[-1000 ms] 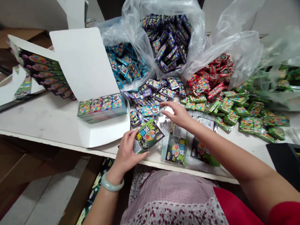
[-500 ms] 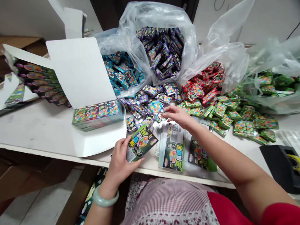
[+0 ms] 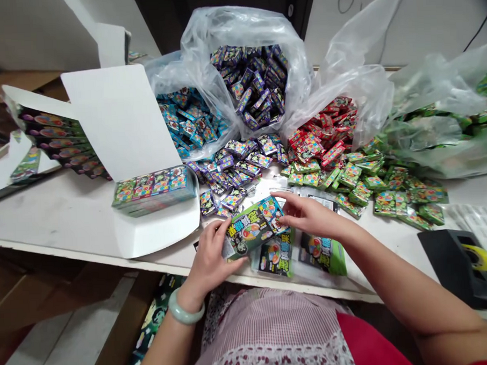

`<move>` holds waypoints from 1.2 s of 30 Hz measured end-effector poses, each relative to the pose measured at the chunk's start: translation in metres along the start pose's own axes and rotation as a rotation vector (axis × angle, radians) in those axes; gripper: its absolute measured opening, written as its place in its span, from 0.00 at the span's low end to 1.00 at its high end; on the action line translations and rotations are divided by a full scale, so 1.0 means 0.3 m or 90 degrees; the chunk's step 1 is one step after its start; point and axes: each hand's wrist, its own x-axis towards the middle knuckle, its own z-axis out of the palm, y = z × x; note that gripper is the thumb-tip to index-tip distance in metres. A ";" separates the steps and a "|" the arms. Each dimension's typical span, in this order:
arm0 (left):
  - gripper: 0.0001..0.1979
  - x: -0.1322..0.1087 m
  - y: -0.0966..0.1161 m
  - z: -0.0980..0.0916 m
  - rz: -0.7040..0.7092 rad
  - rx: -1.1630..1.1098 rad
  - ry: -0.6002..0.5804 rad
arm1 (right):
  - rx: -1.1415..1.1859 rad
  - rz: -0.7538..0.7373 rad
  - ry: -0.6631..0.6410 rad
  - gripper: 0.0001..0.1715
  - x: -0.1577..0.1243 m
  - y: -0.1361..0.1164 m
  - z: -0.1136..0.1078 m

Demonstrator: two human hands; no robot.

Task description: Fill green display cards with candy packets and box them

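My left hand (image 3: 212, 254) grips a flat printed candy pouch (image 3: 248, 233), green and black, by its left end above the table edge. With fingers and thumb pinched, my right hand (image 3: 305, 215) holds a small blue candy packet (image 3: 271, 212) against the pouch's right end. Whether the packet is inside the pouch or lying on it, I cannot tell. Below the hands lie more pouches, one partly hidden under the held one and another pouch (image 3: 321, 251) under my right forearm. Purple candy packets (image 3: 231, 175) are heaped just behind.
Clear plastic bags hold blue packets (image 3: 192, 120), purple packets (image 3: 259, 90) and red packets (image 3: 325, 128). Green packets (image 3: 389, 189) spread on the right beside a black tape dispenser (image 3: 459, 267). An open white display box (image 3: 156, 218) filled with packed pouches stands left.
My right hand has moved from the purple heap toward me, bringing the blue packet to the pouch. My left hand has shifted slightly right with the pouch. The camera view has turned a little.
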 end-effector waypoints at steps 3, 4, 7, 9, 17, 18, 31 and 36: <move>0.46 -0.001 0.004 0.004 -0.016 -0.027 -0.005 | 0.054 0.002 -0.018 0.34 0.004 0.011 -0.010; 0.46 -0.001 0.007 0.004 -0.022 -0.034 -0.009 | 0.076 0.003 -0.020 0.34 0.004 0.010 -0.011; 0.47 -0.001 0.017 0.001 -0.026 -0.054 -0.019 | 0.113 0.011 -0.015 0.32 0.000 0.003 -0.006; 0.47 -0.003 0.022 0.001 -0.024 -0.061 -0.019 | 0.108 0.016 -0.008 0.30 -0.002 -0.002 -0.001; 0.47 -0.005 0.011 -0.027 -0.004 -0.052 -0.033 | -0.092 -0.087 -0.030 0.37 -0.015 -0.030 -0.045; 0.46 -0.002 0.008 -0.036 -0.001 -0.053 -0.039 | -0.139 -0.133 -0.035 0.42 -0.021 -0.037 -0.054; 0.46 0.009 0.010 -0.048 0.010 -0.108 -0.100 | -0.287 -0.272 -0.111 0.35 -0.043 -0.069 -0.097; 0.47 0.003 0.014 -0.043 0.026 -0.100 -0.116 | -0.269 -0.297 -0.172 0.34 -0.019 -0.080 -0.102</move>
